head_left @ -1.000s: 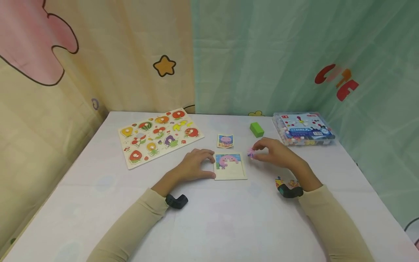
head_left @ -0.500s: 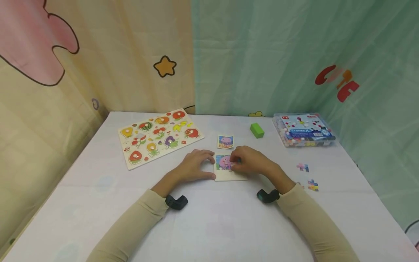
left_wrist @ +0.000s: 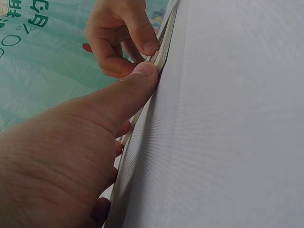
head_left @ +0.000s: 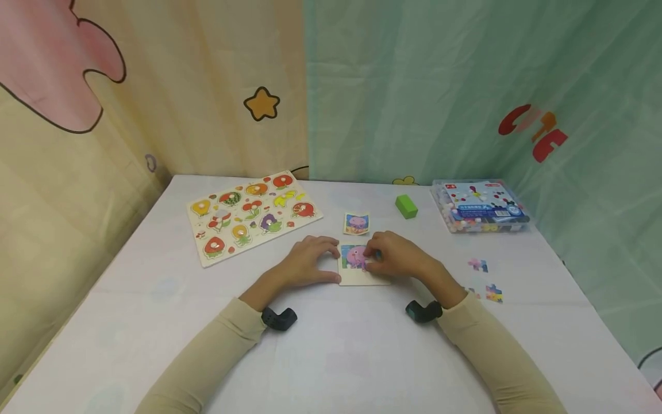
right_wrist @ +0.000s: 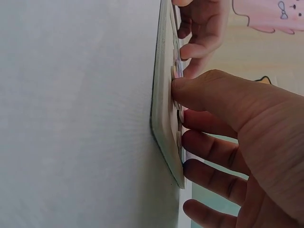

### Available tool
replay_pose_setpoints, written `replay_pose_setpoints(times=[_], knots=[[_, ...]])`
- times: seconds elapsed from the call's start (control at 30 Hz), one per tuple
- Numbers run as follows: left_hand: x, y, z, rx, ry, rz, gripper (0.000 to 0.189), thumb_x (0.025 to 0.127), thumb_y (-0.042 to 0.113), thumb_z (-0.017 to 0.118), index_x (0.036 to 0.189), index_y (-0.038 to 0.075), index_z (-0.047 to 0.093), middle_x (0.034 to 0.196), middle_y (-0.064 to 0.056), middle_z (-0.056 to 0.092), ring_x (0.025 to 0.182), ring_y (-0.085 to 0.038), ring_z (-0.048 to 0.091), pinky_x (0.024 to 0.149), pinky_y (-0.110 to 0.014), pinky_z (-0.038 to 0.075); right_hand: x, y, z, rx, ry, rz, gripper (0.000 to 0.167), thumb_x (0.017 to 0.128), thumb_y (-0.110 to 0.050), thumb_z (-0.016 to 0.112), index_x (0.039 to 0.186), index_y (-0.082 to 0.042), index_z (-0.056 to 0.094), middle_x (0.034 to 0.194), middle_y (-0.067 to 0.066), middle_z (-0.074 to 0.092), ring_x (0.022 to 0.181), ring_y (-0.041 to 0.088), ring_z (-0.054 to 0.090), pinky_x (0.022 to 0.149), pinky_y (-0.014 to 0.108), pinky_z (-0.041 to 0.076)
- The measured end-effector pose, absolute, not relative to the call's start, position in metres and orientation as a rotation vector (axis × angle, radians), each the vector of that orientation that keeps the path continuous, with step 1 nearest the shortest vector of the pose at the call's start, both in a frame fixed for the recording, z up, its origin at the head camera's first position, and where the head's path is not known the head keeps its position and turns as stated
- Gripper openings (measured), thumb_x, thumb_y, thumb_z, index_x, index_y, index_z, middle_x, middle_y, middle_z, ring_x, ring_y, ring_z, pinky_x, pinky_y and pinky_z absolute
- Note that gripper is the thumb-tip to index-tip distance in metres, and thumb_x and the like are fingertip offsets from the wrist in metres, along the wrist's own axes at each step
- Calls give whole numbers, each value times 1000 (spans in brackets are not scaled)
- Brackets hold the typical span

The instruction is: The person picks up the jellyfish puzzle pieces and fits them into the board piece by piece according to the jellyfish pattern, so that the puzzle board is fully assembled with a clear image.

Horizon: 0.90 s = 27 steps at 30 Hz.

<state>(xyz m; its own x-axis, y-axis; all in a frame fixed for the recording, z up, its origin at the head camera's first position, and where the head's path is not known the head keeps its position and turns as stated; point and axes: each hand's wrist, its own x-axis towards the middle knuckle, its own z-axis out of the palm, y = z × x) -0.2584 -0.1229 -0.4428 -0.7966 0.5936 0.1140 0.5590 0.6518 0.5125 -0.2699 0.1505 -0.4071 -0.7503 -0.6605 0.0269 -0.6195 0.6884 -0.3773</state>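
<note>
A small square puzzle board [head_left: 362, 279] lies on the table, its upper part showing a pink octopus picture. Along its left edge rests my left hand [head_left: 307, 261], thumb and fingers spread wide apart; in the left wrist view the left thumb [left_wrist: 128, 92] touches the board's corner. My right hand [head_left: 398, 254] pinches a puzzle piece over the right half of the board. In the right wrist view the right thumb [right_wrist: 199, 92] presses at the pieces, with the other fingers along their far side. The hand mostly hides the pinched piece.
Behind the board lies a small octopus picture card [head_left: 357, 223]. Loose puzzle pieces [head_left: 493, 293] lie right of the right forearm. Further off are a green block [head_left: 406, 206], a clear plastic box of beads [head_left: 481, 206] and a fruit peg puzzle [head_left: 253, 218].
My right hand has moved left from beside the board onto it, bringing a pink puzzle piece. Over the last half second it has barely moved. The left hand has stayed at the board's edge.
</note>
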Motion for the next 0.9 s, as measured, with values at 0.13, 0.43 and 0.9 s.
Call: replay_pose_setpoints(times=[0.13, 0.43, 0.9], knots=[[-258, -122, -443, 971, 2792, 816, 47, 82, 53, 80, 117, 23, 67, 148, 2, 51, 133, -24, 43, 104, -50, 35, -269, 151, -408, -1045, 2780, -559, 22, 85, -24, 81, 102, -11, 75, 96, -5, 64, 91, 16, 57, 87, 37, 49], [-257, -122, -438, 975, 2792, 808, 48, 83, 51, 80, 118, 22, 67, 149, 1, 51, 133, -25, 43, 104, -50, 35, -271, 152, -410, -1078, 2783, -566, 28, 87, -23, 81, 112, -13, 74, 94, -7, 62, 88, 14, 54, 82, 34, 49], [-256, -122, -438, 974, 2791, 816, 47, 84, 52, 79, 118, 22, 67, 148, 1, 51, 132, -24, 43, 104, -50, 35, -271, 153, -411, -1094, 2766, -590, 19, 89, -23, 79, 106, -15, 75, 98, -5, 63, 91, 17, 54, 84, 35, 48]])
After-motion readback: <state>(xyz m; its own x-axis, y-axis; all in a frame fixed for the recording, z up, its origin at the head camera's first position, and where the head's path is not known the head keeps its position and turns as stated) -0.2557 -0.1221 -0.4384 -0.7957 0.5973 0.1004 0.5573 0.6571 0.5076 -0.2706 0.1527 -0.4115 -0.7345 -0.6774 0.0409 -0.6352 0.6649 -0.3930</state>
